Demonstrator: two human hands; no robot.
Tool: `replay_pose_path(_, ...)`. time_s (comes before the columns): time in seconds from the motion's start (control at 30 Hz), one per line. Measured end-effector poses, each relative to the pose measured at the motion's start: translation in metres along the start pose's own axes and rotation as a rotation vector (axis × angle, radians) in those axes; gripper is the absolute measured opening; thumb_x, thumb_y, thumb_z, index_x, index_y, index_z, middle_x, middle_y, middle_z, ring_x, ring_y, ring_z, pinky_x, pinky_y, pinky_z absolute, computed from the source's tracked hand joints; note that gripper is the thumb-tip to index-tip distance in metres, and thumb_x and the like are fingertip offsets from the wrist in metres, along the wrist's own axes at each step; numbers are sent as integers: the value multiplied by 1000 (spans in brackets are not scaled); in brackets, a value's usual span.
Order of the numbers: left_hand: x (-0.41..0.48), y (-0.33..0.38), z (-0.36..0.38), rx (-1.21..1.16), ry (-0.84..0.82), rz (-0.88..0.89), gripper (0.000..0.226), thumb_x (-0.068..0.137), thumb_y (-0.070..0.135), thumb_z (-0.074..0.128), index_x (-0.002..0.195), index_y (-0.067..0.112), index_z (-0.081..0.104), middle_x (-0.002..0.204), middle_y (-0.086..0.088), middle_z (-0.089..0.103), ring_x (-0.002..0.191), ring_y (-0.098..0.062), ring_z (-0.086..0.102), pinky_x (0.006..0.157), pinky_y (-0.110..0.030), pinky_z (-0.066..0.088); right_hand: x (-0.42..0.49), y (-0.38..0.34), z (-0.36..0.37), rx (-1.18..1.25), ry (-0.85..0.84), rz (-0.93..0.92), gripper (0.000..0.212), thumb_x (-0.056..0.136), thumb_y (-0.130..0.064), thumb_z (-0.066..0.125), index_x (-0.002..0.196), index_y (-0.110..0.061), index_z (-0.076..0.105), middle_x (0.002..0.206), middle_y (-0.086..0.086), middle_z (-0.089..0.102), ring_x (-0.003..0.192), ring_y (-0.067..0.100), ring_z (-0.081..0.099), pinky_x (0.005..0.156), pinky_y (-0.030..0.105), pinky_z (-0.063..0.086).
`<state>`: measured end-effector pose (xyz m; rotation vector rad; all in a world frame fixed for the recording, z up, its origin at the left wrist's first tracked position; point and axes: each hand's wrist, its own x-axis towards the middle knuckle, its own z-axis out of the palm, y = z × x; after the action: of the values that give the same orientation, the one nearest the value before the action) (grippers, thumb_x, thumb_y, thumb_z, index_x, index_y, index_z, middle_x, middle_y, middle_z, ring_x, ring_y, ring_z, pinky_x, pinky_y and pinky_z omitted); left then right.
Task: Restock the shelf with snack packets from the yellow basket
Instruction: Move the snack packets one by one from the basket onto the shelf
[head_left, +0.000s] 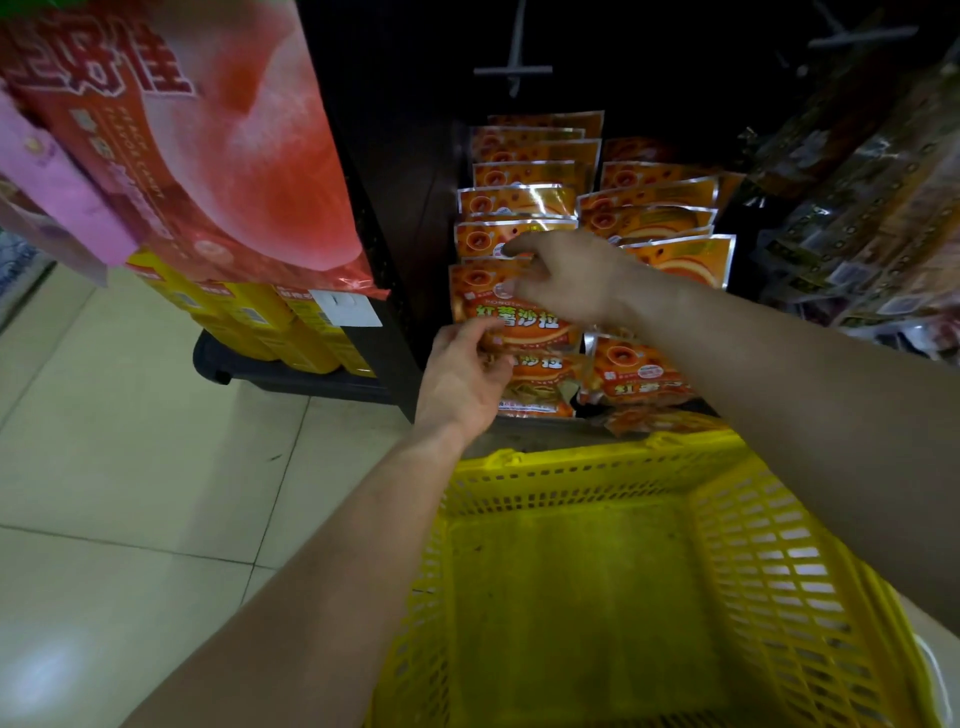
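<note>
While the yellow basket (597, 460) is sitting at the near right with its slotted walls and flat bottom in view, both hands are working at the dark shelf (410, 234) just beyond its far rim. The left hand (465, 379) is gripping the front packet (524, 319), an orange snack packet with red lettering, its fingers curling round the packet's lower left edge. The right hand (569, 278) is reaching in from the right and pinching the same packet's top, thumb and forefinger closing together on it. This packet is standing at the near end of the left row (519, 200) of matching orange packets, which are overlapping one behind another towards the far back; a right row (652, 205) is leaning just beside it. More orange packets (639, 374) are lying lower down, between the hands and the basket. At the far left a large pink-red bag (234, 156) is hanging above yellow boxes (249, 317), and pale floor tiles (130, 467) are filling the near left. Dark packets (872, 208) are hanging at the far right.
</note>
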<state>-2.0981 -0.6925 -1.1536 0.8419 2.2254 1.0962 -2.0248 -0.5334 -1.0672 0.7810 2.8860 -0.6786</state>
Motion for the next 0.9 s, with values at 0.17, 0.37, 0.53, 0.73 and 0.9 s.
replay_pose_path(0.17, -5, 10, 3, 16, 5, 3, 79, 93, 19, 67, 148, 53, 21, 159, 2, 17, 127, -22, 56, 107, -43, 48, -42, 29, -10, -18, 78, 47, 57, 97, -43, 56, 149, -23, 41, 144, 5, 54, 130, 26, 52, 103, 39, 46)
replay_pose_path(0.37, -24, 8, 9, 21, 29, 26, 101, 90, 12, 69, 149, 57, 0, 165, 1, -12, 131, -26, 54, 110, -43, 45, -108, 54, -21, 62, 158, 128, 85, 81, -77, 45, 149, -26, 40, 147, 2, 48, 135, 23, 43, 108, 39, 39)
replay_pose_path(0.53, -26, 6, 18, -82, 18, 16, 108, 87, 13, 71, 147, 58, -7, 165, 3, 3, 143, -24, 39, 117, -52, 35, -159, 73, -19, -197, -11, 133, 119, 61, -83, 66, 157, -31, 18, 157, 1, 32, 140, 29, 31, 114, 48, 31)
replay_pose_path(0.73, -32, 13, 17, 58, -76, 87, 107, 93, 20, 68, 149, 55, -17, 168, 3, -12, 148, -11, 18, 121, -42, 26, -145, 82, 14, -431, -2, 145, 96, 78, -65, 68, 153, -29, 21, 148, 5, 41, 133, 32, 41, 106, 48, 37)
replay_pose_path(0.9, -24, 20, 16, 86, -54, 133, 104, 90, 15, 70, 150, 56, -4, 166, 7, -1, 144, -17, 34, 115, -43, 38, -110, 85, 27, -508, 228, 187, 63, 83, -36, 75, 137, -20, 47, 129, 11, 58, 120, 36, 52, 96, 48, 42)
